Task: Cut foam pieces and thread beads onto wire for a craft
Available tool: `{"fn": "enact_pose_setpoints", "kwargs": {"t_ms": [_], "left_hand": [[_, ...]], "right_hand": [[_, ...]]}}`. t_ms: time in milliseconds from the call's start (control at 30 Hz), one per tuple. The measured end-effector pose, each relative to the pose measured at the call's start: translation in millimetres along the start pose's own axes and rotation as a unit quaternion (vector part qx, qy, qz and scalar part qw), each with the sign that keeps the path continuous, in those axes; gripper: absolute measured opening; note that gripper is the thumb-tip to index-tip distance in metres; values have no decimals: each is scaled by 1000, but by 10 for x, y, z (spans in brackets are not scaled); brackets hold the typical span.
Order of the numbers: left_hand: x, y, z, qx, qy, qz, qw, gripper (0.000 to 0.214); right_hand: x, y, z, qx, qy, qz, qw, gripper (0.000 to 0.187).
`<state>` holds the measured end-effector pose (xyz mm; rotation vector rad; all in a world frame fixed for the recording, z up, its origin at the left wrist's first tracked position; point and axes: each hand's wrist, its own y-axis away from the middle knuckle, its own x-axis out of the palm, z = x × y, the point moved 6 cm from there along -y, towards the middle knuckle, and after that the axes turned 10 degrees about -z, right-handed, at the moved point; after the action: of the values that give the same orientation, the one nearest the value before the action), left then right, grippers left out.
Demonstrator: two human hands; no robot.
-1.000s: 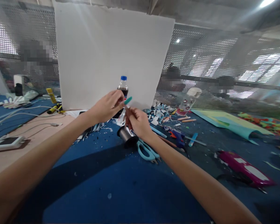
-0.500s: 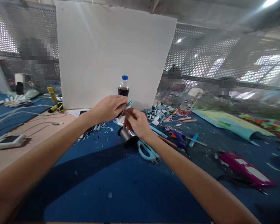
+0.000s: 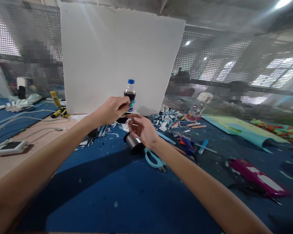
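Note:
My left hand [image 3: 114, 110] is closed in a pinch around a small teal-green piece [image 3: 132, 104], whose tip shows past the fingers. Just right of it and a little lower, my right hand [image 3: 144, 129] has its fingers curled in, slightly blurred. What those fingers hold, if anything, is too fine to make out. Beneath the right hand a spool of silvery wire [image 3: 133, 142] with dark flanges lies on its side. Light-blue pliers [image 3: 154, 160] rest beside the spool, partly under my right forearm. A bottle of dark drink with a blue cap [image 3: 131, 91] stands behind the hands.
A blue table [image 3: 100, 198] carries a pile of paper scraps [image 3: 167, 117], a blue glue gun [image 3: 189, 146], a magenta case [image 3: 258, 178] and coloured sheets [image 3: 236, 130]. A white board [image 3: 122, 55] rises behind. Cables and a white device [image 3: 11, 148] lie left.
My left hand has shifted slightly left and away from my right hand, opening a gap between them. The teal piece now points more downward. The right fingers have loosened a little above the spool.

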<state>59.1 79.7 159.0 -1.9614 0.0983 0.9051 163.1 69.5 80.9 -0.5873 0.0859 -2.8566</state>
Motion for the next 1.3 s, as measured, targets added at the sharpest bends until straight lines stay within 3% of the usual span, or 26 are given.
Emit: {"fn": "enact_pose_setpoints", "kwargs": {"t_ms": [167, 367, 500, 633, 867, 1067, 1300], "left_hand": [[-3, 1, 35, -18, 5, 5, 1000, 17], [10, 2, 42, -20, 14, 15, 1000, 18], [13, -2, 26, -28, 12, 23, 999, 18], [2, 0, -8, -29, 12, 24, 999, 21], [-4, 9, -29, -32, 20, 32, 999, 24], [-26, 3, -35, -38, 22, 27, 999, 24], [-41, -8, 18, -36, 28, 20, 999, 21]], "right_hand": [[57, 41, 46, 34, -68, 50, 996, 30], [4, 16, 23, 30, -72, 25, 997, 26], [-11, 10, 70, -54, 10, -22, 998, 25], [-38, 21, 113, -124, 125, -93, 980, 29], [-109, 11, 86, -172, 222, -125, 952, 15], [-131, 21, 141, -218, 223, -114, 943, 22], [-56, -35, 115, -132, 92, -21, 987, 24]]}}
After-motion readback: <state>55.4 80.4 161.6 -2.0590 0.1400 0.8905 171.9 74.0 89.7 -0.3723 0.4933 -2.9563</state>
